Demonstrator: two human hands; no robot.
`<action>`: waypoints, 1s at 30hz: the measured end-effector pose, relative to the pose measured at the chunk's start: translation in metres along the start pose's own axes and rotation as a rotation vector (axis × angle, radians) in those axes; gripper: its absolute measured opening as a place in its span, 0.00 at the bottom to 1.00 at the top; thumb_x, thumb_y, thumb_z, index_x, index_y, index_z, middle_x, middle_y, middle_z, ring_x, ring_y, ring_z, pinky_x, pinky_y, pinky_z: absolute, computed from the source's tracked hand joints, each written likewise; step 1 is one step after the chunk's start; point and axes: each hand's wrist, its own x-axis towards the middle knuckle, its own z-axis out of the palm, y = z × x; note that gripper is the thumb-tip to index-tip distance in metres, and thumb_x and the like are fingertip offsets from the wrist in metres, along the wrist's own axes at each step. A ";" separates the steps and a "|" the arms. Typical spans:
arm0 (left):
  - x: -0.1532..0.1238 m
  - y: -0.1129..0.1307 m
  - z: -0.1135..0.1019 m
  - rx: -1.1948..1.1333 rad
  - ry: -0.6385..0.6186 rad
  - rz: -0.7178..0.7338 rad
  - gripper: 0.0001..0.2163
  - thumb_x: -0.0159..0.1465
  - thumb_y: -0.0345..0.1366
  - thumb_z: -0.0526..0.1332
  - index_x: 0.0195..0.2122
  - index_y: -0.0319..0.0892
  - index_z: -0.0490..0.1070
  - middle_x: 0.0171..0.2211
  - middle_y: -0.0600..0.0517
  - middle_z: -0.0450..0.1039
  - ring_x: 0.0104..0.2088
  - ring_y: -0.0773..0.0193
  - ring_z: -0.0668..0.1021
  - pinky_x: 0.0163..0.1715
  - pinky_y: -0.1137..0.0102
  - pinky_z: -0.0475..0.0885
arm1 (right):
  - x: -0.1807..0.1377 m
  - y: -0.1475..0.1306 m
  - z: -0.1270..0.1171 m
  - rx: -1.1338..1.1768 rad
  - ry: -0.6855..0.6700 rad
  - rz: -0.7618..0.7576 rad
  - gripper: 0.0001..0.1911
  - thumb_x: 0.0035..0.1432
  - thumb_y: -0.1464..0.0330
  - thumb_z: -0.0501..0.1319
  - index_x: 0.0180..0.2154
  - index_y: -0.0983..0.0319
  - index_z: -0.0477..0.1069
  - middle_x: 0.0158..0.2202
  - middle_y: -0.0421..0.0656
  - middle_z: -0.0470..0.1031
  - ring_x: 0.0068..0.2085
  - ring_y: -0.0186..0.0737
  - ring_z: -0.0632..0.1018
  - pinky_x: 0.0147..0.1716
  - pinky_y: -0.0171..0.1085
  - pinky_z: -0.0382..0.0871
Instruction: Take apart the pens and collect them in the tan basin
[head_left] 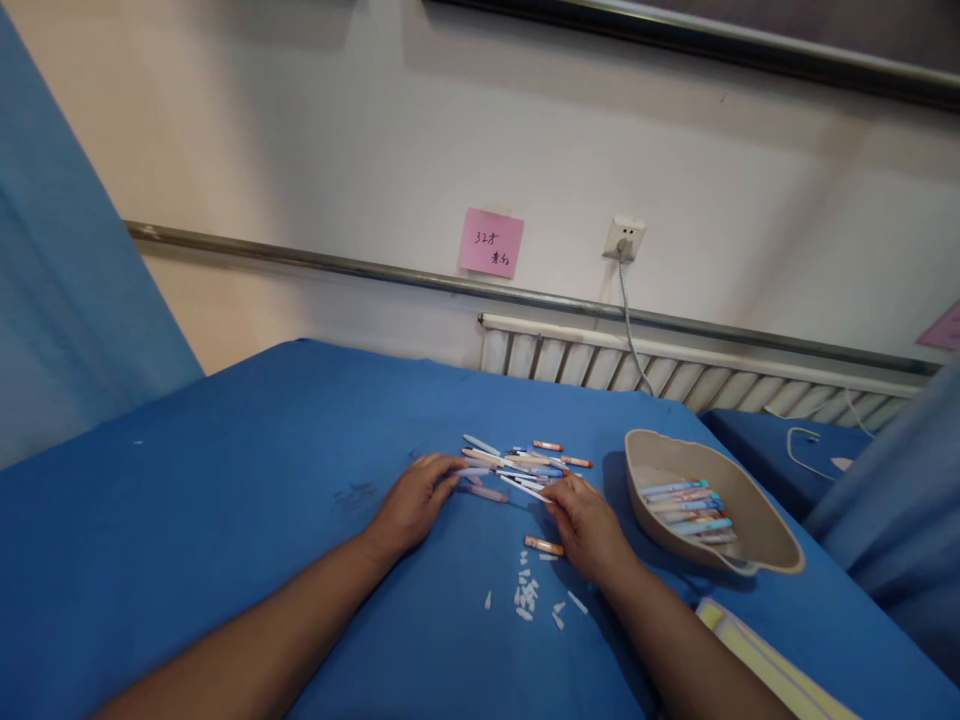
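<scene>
My left hand [418, 500] pinches one end of a pale pen barrel [474, 471], held slightly above the cloth. In my right hand [583, 518] a thin white pen refill [523, 488] is gripped between thumb and fingers. Its dark tip meets or nearly meets the near end of the barrel; I cannot tell whether it is inside. Behind and under them lies a loose pile of pen parts [536, 460], white, peach and blue. An orange pen cap or short tube [544, 546] rests just left of my right hand. Small white tips [526, 595] are scattered nearer to me.
A beige bin [780, 550] with several assembled-looking pens [690, 510] stands at the right. Yellow packaging [765, 660] lies near my right forearm. Blue cloth [247, 500] covers the table. Behind it are a radiator [570, 352], a plugged-in cord [628, 310] and a pink note [491, 243].
</scene>
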 end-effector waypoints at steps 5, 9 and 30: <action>0.000 0.001 -0.001 0.038 -0.010 0.021 0.10 0.63 0.37 0.53 0.42 0.44 0.71 0.41 0.49 0.75 0.43 0.58 0.73 0.46 0.64 0.65 | 0.001 -0.002 -0.002 -0.009 -0.003 -0.016 0.11 0.60 0.73 0.51 0.41 0.58 0.70 0.37 0.44 0.70 0.40 0.41 0.69 0.41 0.38 0.62; -0.001 0.001 -0.002 0.068 -0.024 0.069 0.09 0.64 0.35 0.53 0.42 0.45 0.71 0.42 0.50 0.74 0.44 0.59 0.73 0.47 0.65 0.64 | 0.001 0.002 -0.003 0.025 0.022 -0.046 0.13 0.61 0.72 0.51 0.42 0.58 0.71 0.34 0.44 0.68 0.37 0.39 0.70 0.37 0.36 0.64; -0.015 0.046 0.004 -0.277 -0.164 -0.021 0.11 0.63 0.36 0.54 0.41 0.43 0.74 0.40 0.50 0.75 0.42 0.61 0.74 0.44 0.69 0.67 | 0.002 -0.007 0.008 0.671 0.067 0.198 0.07 0.54 0.66 0.58 0.26 0.61 0.68 0.22 0.37 0.67 0.25 0.33 0.68 0.26 0.32 0.62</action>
